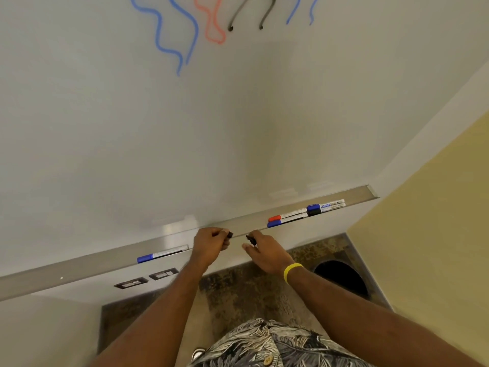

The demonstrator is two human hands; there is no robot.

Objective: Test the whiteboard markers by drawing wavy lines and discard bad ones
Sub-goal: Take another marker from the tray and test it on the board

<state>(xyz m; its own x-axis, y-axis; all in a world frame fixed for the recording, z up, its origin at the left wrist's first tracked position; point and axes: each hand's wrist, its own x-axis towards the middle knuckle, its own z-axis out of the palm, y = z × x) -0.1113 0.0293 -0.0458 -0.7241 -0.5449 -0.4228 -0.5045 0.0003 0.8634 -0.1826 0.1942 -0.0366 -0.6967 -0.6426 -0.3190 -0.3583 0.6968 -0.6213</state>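
Note:
My left hand is curled around a black marker piece just in front of the metal tray under the whiteboard. A small gap to the right, my right hand pinches another black piece. I cannot tell which piece is the cap and which the body. Blue, red and black wavy lines run along the top of the board. One blue-capped marker lies on the tray to the left of my hands. Red, blue, blue and black markers lie to the right.
A round dark bin opening sits on the floor at the lower right, beside a yellow wall. Two wall outlets are below the tray. A patterned carpet covers the floor under my arms.

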